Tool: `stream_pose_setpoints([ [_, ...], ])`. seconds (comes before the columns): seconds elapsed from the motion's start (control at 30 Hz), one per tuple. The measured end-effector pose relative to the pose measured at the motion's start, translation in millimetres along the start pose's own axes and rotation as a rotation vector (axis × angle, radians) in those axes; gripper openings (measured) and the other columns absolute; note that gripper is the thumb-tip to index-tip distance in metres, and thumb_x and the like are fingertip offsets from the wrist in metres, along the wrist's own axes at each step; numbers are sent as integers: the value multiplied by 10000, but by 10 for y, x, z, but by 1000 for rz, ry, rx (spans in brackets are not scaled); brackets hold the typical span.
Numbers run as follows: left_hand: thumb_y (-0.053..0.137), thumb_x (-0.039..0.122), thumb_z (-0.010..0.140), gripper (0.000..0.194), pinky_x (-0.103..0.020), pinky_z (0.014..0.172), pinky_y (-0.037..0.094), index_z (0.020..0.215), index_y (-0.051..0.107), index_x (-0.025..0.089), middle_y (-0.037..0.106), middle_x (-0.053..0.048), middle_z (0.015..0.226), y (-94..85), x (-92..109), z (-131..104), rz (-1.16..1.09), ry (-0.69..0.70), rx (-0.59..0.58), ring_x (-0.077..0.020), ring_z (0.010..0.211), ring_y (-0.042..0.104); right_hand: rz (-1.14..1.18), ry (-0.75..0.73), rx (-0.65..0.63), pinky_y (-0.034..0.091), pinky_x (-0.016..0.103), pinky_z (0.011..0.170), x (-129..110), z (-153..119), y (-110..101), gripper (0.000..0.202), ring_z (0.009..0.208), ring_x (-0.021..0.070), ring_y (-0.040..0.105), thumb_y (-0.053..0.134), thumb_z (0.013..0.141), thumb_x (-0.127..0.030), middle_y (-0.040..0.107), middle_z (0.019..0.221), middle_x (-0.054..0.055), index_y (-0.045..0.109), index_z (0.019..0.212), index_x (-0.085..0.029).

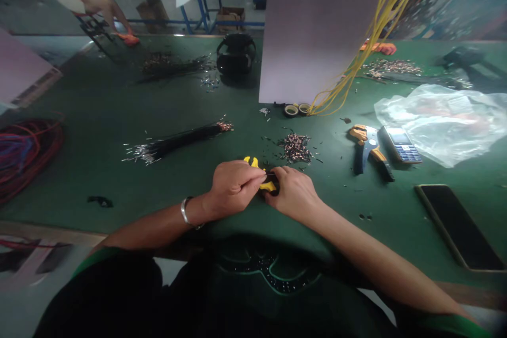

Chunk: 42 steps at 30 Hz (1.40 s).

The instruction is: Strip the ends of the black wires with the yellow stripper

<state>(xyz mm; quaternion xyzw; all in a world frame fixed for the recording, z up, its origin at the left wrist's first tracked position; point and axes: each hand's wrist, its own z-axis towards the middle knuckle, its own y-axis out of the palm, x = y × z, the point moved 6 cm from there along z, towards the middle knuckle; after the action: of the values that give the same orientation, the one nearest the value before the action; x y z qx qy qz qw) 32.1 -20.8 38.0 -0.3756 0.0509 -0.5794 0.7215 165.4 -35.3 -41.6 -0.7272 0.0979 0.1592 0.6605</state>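
Observation:
Close together at the front of the green table, both my hands are closed. My left hand (237,185), with a silver bangle at the wrist, pinches thumb and forefinger; what lies in the pinch is too small to make out. Curled around one side of a yellow-and-black hand tool (268,186) is my right hand (295,193). Part of the tool is hidden behind my fingers. Just beyond lies a pile of short copper-and-black pieces (295,148). To the left rests a bundle of black wires (186,140) with pale tips at one end and copper at the other.
On the right are an orange-and-black wire stripper (370,150), a keypad device (402,143), a phone (461,227) and a clear plastic bag (447,121). Yellow wires (356,74) hang past a pale panel (312,26) near tape rolls (291,110). Red cable coils (27,156) lie left.

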Motion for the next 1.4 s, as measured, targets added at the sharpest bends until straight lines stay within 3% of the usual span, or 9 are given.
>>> stream_pose_setpoints([
  [0.23,589,107,838,129,-238,479,325,732,606,179,546,39,507,32,23,-2,-21,44,7,-91,466,435,-61,-83,-38,436,349,668,-35,-31,2,274,831,280,621,619,806,-408,659,877,127,675,919,-165],
  [0.33,591,99,833,119,-240,487,328,746,605,180,557,38,517,51,19,-19,-17,57,11,-94,471,437,137,-157,76,465,360,719,0,-58,-185,183,843,254,631,574,845,-308,676,881,108,685,904,-175],
  [0.43,594,96,829,115,-241,489,328,754,605,182,554,42,513,72,12,-30,-2,62,9,-95,471,437,491,-233,201,494,340,738,37,-109,-411,152,790,195,650,535,868,-228,704,855,56,684,880,-203],
  [0.57,593,97,832,112,-243,493,328,767,602,188,540,48,507,83,25,-34,-5,77,25,-97,469,429,676,-254,230,509,323,686,26,-140,-512,128,717,172,657,576,836,-194,715,778,16,699,851,-224],
  [1.0,548,134,866,226,-255,510,336,649,558,195,516,38,493,174,5,-82,4,42,-58,-97,463,433,502,-473,420,539,266,607,-97,-202,-579,195,633,141,657,518,799,-103,710,733,53,700,779,-169],
  [1.4,515,162,878,200,-268,509,335,702,593,218,505,32,493,232,-22,-136,37,21,-127,-111,468,442,577,-442,350,537,257,605,-64,-187,-554,235,631,129,648,496,795,-106,701,719,34,719,773,-176],
])
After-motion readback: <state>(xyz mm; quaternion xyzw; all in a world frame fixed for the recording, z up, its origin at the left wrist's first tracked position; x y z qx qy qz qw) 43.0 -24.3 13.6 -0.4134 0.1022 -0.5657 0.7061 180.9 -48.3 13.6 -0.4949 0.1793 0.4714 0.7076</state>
